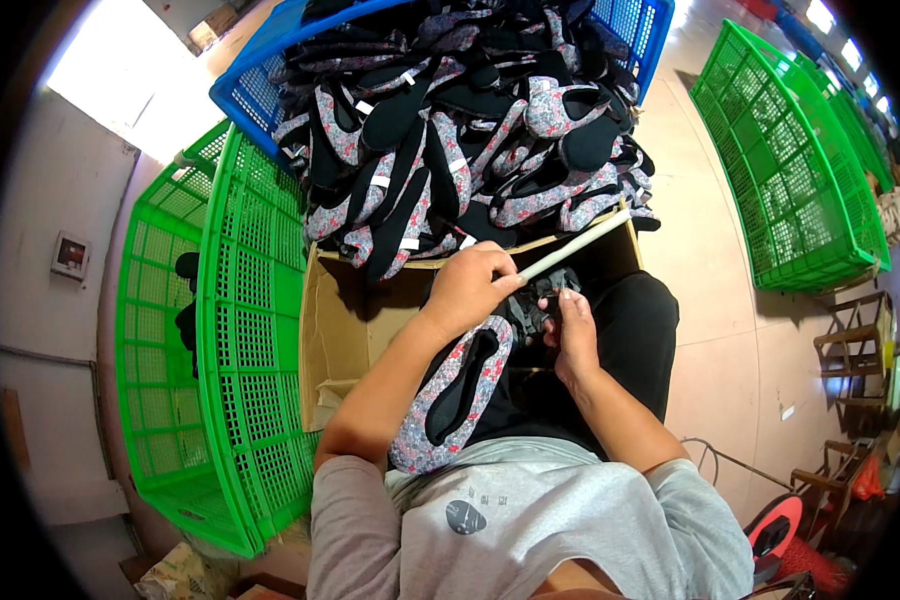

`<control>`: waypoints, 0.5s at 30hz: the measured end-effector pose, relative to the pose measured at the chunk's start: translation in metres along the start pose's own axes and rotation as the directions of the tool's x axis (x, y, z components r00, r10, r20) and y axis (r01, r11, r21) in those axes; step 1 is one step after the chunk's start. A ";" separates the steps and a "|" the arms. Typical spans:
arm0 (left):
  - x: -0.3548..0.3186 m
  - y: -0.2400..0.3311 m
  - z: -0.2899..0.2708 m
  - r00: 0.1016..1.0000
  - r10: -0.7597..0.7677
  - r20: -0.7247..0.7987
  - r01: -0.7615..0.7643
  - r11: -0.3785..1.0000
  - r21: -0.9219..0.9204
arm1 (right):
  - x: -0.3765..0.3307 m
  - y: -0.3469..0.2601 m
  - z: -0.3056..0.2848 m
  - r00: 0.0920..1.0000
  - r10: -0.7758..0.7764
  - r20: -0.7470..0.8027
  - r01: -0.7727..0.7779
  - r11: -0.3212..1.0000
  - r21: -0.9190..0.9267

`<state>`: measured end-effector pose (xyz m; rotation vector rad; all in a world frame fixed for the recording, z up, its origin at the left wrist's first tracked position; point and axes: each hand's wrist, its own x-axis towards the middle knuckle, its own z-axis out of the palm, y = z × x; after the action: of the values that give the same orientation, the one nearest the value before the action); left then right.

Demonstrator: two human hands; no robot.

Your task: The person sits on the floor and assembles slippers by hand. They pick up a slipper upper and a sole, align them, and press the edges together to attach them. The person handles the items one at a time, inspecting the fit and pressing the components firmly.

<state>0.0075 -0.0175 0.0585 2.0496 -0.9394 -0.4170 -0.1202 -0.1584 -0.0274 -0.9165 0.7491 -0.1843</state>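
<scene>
My left hand [477,284] is closed around the lower end of a pale, slim stick [578,244], which slants up to the right over the rim of the cardboard box [338,312]. Just right of it, my right hand [576,335] has thumb and finger pinched together; what lies between them is too small to make out. Dark grey, strap-like material [526,318] sits between the two hands, partly hidden by them. On my lap, under my left forearm, rests a floral cloth shoe [488,375] with a black lining, its opening facing up.
A heap of similar floral shoes [450,150] fills a blue crate [245,90] ahead and spills to the box's edge. Green mesh crates [260,330] stand close on my left, with another green crate [770,160] across the floor. Wooden stools [855,345] are at far right.
</scene>
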 end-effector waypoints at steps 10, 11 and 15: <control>-0.039 -0.034 -0.034 0.996 0.044 -0.073 -0.035 0.993 0.117 | -0.014 -0.010 0.006 0.975 0.093 0.201 -0.066 0.988 -0.140; -0.044 -0.026 -0.036 0.997 0.029 -0.074 -0.024 0.997 0.073 | -0.015 -0.009 0.006 0.971 0.105 0.213 -0.071 0.984 -0.163; -0.072 0.003 -0.042 0.986 0.016 0.166 -0.011 0.999 -0.034 | -0.017 -0.009 0.007 0.954 0.107 0.281 -0.021 0.956 -0.293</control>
<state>-0.0174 0.0582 0.0832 2.0006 -1.0379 -0.6004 -0.1271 -0.1515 -0.0092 -1.1643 0.5332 0.1235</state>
